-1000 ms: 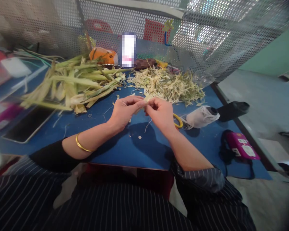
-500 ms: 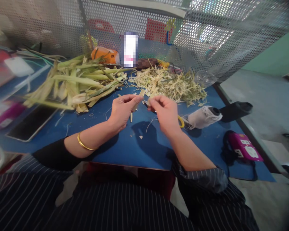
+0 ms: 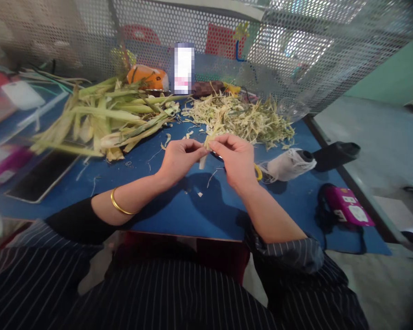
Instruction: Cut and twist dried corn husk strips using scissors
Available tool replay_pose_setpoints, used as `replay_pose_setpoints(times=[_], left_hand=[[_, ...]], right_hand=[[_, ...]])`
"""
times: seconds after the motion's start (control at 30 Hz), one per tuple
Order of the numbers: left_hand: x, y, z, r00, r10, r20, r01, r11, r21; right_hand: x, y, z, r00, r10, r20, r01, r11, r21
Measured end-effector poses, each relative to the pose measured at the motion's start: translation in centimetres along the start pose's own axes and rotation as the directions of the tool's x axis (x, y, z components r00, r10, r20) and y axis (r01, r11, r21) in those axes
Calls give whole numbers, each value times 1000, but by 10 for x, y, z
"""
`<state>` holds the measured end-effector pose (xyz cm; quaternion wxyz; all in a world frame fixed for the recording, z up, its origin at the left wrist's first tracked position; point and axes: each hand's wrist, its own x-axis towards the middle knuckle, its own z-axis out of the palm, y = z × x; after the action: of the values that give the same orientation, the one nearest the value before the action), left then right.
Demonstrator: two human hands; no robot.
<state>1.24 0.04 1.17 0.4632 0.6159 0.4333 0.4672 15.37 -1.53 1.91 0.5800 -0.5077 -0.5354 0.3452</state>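
A short pale strip of corn husk [image 3: 202, 162] is pinched between my two hands over the blue table. My left hand [image 3: 179, 159] closes thumb against fingers on its left side. Close against it, my right hand [image 3: 238, 160] also has thumb and fingers pressed on the husk. One end of the strip points down below the fingertips and the other shows above them. Beyond my hands lie a heap of shredded husk [image 3: 241, 117] and, to the left, a pile of whole corn husks [image 3: 113, 112]. A yellow loop [image 3: 259, 173], perhaps a scissor handle, peeks out behind my right wrist.
A spool of white thread [image 3: 287, 166] and a black cone [image 3: 337, 155] are on the right. Nearer stands a magenta box [image 3: 349, 205] with a black strap. A dark flat panel [image 3: 43, 178] lies left. Perforated metal [image 3: 192, 27] rises behind the table.
My hands have come together, closing the small gap between their fingertips. The husk strip, earlier by my left hand, is now between both. Small husk bits have appeared on the table beyond my left hand.
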Motion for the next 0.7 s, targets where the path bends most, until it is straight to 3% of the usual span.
replay_pose_setpoints(times=[0.17, 0.27, 0.53, 0.7], left_hand=[[-1, 4, -2, 999, -31, 39, 29, 999, 43], [-1, 6, -2, 995, -25, 94, 22, 999, 38], [1, 10, -2, 982, -7, 191, 54, 969, -242], [0, 11, -4, 949, -152, 276, 213, 955, -207]], right_hand=[[1, -2, -3, 994, -34, 101, 37, 999, -33], [1, 1, -2, 999, -1, 40, 2, 1000, -21], [6, 9, -1, 990, 95, -107, -73, 978, 197], [9, 9, -4, 993, 52, -104, -33, 984, 173]])
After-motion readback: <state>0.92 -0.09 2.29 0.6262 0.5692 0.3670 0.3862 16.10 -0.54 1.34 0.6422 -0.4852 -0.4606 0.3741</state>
